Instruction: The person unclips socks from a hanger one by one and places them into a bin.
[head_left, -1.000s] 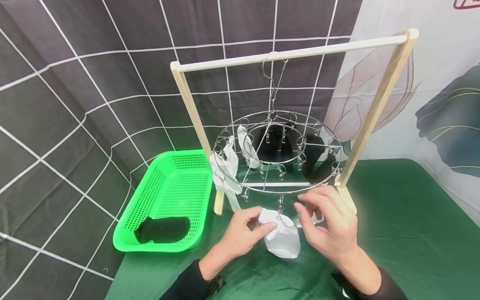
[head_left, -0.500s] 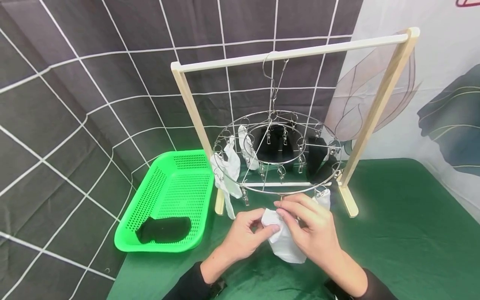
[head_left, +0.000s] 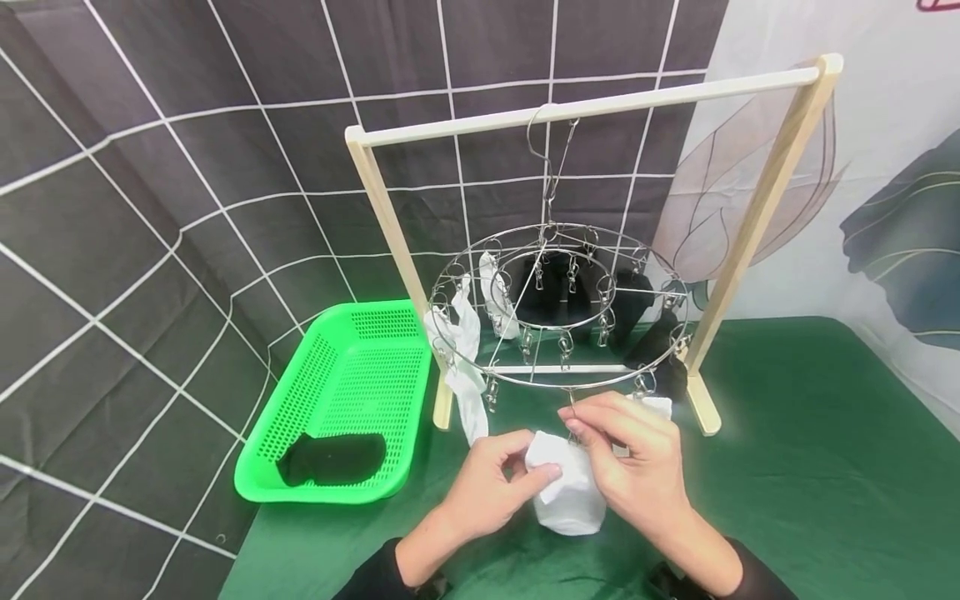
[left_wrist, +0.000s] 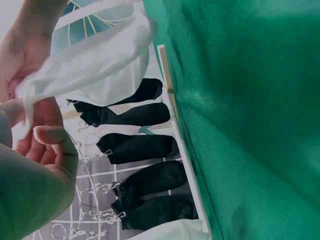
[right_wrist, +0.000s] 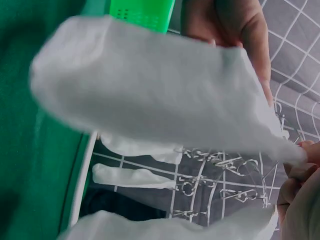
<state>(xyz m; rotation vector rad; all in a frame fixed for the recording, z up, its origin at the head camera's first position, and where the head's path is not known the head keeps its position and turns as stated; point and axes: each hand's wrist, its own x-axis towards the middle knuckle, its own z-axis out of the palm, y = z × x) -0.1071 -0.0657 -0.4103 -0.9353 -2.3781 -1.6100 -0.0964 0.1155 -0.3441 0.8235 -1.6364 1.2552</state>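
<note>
A white sock [head_left: 573,493] hangs below the front rim of the round wire hanger [head_left: 558,320], its toe end down. My left hand [head_left: 491,483] pinches its cuff between thumb and fingers. At the metal clip [head_left: 573,437] over the cuff, my right hand [head_left: 633,454] pinches with thumb and fingertips. In the left wrist view the sock [left_wrist: 100,60] stretches from the fingertips. The right wrist view shows the sock [right_wrist: 150,85] close up, with the right fingers at one corner of its cuff. Other white socks [head_left: 467,367] and black socks [head_left: 551,287] hang from the hanger's clips.
The hanger hooks over the white bar [head_left: 592,108] of a wooden stand [head_left: 772,208]. Left of it, a green basket [head_left: 337,321] holds a black sock [head_left: 332,458]. Everything stands on a green cloth [head_left: 810,467], with a grey grid curtain [head_left: 262,167] behind.
My right hand has moved left from beside the sock to the clip and now pinches it. The left hand keeps its hold on the cuff; the sock sits slightly lower.
</note>
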